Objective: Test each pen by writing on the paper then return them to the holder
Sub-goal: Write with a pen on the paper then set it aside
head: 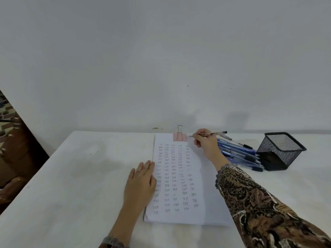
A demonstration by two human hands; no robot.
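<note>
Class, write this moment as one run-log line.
right hand: holds pen, tip near clip at paper top | left hand: flat on paper edge | other pens: lying beside holder

The paper [180, 178] lies mid-table [71, 176], binder clip [180, 136] at its far edge, loose pens [238, 153] right, then the holder [281, 151] farther right.

Pen [208, 134] in right hand [206, 144] over paper [202, 176]

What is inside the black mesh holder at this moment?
No pens stick out of the mesh holder; the blue pens lie on the table beside it, and the right hand grips another pen. Its dark lower part hides the bottom.
</note>
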